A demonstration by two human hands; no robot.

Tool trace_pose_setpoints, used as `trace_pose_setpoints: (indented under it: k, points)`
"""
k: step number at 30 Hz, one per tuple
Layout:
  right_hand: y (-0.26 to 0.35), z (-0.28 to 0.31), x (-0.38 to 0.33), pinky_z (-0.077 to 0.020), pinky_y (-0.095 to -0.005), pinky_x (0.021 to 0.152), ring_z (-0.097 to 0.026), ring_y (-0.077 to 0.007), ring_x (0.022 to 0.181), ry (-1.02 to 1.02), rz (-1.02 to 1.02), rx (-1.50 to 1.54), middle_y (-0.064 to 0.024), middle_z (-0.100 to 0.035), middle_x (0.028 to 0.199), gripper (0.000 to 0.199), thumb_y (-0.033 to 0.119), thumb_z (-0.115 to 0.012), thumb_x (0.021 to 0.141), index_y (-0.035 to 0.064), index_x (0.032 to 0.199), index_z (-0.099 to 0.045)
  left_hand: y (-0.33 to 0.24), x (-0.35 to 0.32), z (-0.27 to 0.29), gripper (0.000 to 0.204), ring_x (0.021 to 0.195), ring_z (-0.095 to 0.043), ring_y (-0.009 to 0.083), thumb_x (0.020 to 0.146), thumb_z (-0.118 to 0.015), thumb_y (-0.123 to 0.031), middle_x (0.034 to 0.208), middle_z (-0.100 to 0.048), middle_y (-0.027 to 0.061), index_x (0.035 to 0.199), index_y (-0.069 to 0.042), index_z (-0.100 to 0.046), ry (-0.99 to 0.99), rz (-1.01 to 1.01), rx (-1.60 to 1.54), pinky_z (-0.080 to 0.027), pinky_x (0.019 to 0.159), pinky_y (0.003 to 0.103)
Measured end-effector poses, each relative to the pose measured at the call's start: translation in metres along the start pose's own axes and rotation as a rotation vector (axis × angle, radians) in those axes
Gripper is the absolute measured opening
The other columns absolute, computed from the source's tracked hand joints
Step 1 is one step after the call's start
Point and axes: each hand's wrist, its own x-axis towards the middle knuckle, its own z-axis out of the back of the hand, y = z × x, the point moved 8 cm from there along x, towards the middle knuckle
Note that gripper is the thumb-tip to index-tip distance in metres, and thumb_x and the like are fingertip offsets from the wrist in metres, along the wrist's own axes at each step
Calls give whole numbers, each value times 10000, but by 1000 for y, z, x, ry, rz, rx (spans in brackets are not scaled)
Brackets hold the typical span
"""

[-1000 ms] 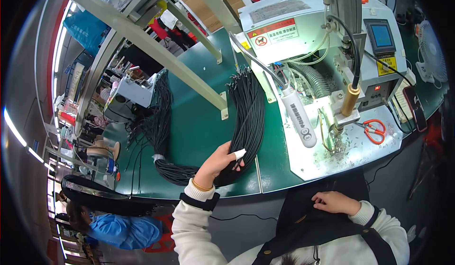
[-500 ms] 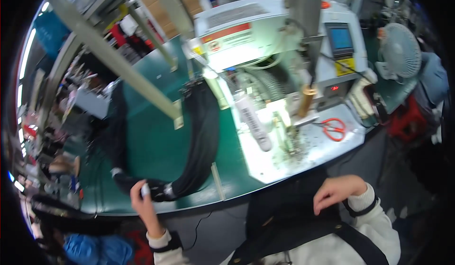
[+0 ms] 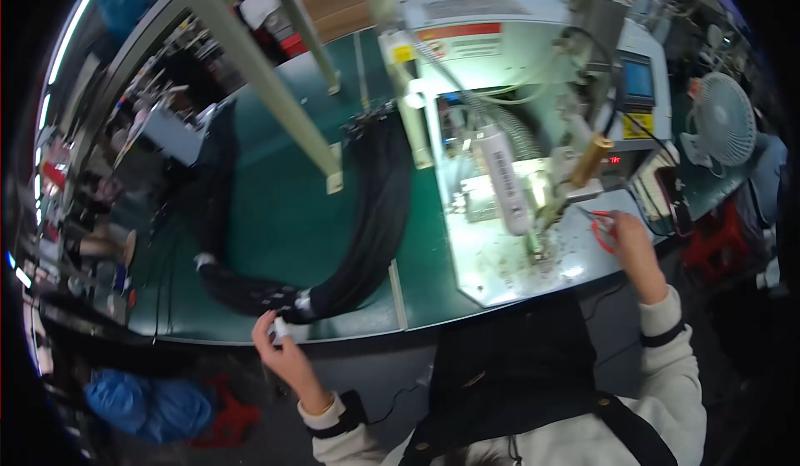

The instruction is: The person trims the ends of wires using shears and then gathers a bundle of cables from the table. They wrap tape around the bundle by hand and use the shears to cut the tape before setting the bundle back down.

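Observation:
My right hand (image 3: 633, 249) has its fingers closed at the red-handled scissors (image 3: 603, 231), which lie on the white machine plate (image 3: 492, 287). Its fingertips are partly hidden around the handle loops. A thick bundle of black cables (image 3: 379, 207) curves in a U across the green bench, bound with pale bands. Just in front of the bend of that bundle is my left hand (image 3: 285, 359), fingers apart and curved. Something white covers or sits at one of its fingertips; whether it touches the bundle I cannot tell.
Behind the plate stands a lit bench machine (image 3: 467, 57) with a grey-white handheld-shaped unit (image 3: 504, 184) hanging over it. Pale metal posts (image 3: 267, 82) rise from the green bench (image 3: 283, 203). At right are a small fan (image 3: 723, 120) and a dark phone-like object (image 3: 675, 199).
My right hand has gone forward from above my lap to the scissors and closed there. My left hand has drawn back slightly from the bundle's bend. The view has shifted.

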Motion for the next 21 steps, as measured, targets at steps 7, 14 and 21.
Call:
trace_pose_setpoints:
  k: [7,14,21]
  points:
    - [-26,14,-30,-409,-317,538,-515,-258,594,207,-210,134,-121,-498,650,183,20,-626,605,-1,728,-492,-60,18,-50,137,891,-521,253,771,-485,-67,870,-572,92,862,-41,-585,168,-513,474,-367,823,354]
    - [83,30,-80,-368,-260,468,-509,-149,496,227,-81,590,-46,-511,563,70,44,-593,594,33,637,-539,-36,20,-88,247,677,-506,229,805,-468,-233,641,-521,45,646,-67,-558,457,-643,681,-360,724,350]
    - [271,-10,-49,-375,-290,461,-513,-200,509,396,592,974,-24,-540,616,217,206,-721,633,101,688,-540,-58,-10,-92,240,638,-482,233,805,-479,-192,606,-495,43,612,-66,-544,401,-578,646,-361,722,357]
